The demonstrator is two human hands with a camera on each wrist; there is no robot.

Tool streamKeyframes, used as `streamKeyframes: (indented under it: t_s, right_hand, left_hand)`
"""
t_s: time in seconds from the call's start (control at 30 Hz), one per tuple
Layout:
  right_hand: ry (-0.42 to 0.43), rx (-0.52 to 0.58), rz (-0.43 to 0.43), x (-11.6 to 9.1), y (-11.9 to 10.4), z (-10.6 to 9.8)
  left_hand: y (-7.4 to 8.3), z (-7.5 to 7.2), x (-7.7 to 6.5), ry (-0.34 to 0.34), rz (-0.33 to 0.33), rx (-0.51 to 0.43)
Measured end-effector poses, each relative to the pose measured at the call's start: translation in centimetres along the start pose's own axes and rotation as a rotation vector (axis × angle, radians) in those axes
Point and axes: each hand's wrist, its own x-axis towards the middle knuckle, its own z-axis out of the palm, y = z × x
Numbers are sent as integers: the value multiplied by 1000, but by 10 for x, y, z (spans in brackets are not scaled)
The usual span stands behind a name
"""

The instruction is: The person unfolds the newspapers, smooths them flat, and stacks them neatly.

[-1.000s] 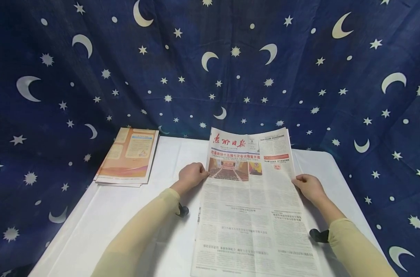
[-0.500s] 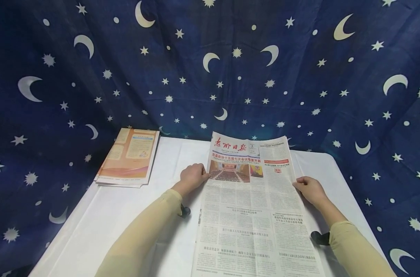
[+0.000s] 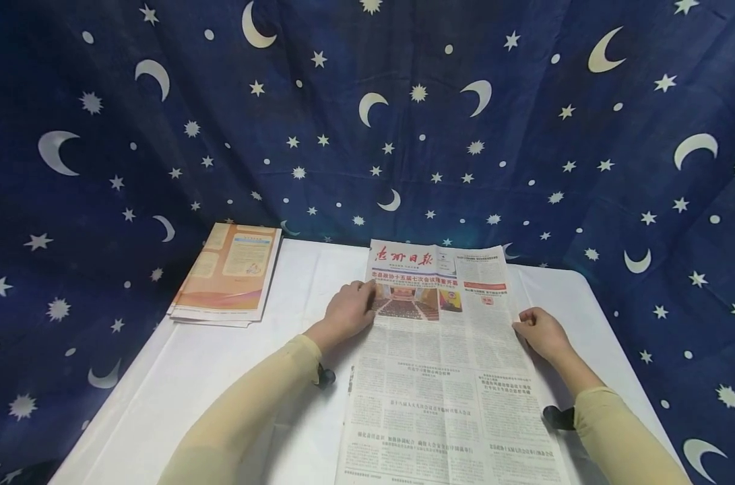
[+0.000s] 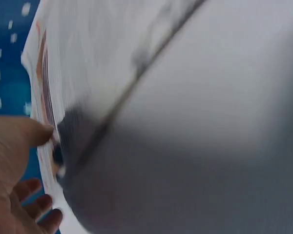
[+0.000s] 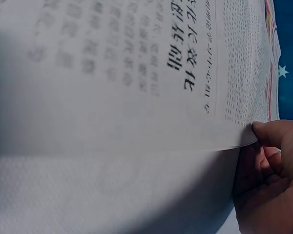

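A newspaper (image 3: 428,350) with a red masthead and a colour photo is spread lengthwise on the white-covered table, its lower end cut off by the head view. At its left edge, beside the photo, is my left hand (image 3: 350,311); in the left wrist view its thumb (image 4: 36,132) and loosely bent fingers (image 4: 39,207) are spread apart, near the blurred paper edge. Opposite, my right hand (image 3: 544,331) pinches the right edge. The right wrist view shows the thumb (image 5: 271,131) on top of the sheet and the fingers underneath, the edge slightly raised.
A stack of orange-and-white printed papers (image 3: 228,273) lies at the table's back left. White cloth covers the table (image 3: 300,289). Behind it hangs a dark blue curtain (image 3: 337,74) with moons and stars.
The newspaper's raised top end has settled lower and flatter. My left hand has let go of the edge and shifted a little right and up, its fingers spreading. The right hand keeps its pinch.
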Motion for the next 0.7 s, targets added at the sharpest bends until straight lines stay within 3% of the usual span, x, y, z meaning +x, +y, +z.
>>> streamKeyframes:
  t_s: [0.17, 0.3, 0.43, 0.7]
  right_hand:
    - [7, 2, -15, -2, 4, -1]
    - [-13, 6, -14, -1, 9, -2]
    - [-67, 92, 13, -1, 15, -7]
    - [-226, 353, 42, -10, 23, -19]
  left_hand:
    - [40, 3, -9, -99, 302, 40]
    - [72, 9, -15, -214, 447, 88]
    - [95, 18, -16, -283, 482, 120]
    - [110, 25, -13, -312, 394, 202]
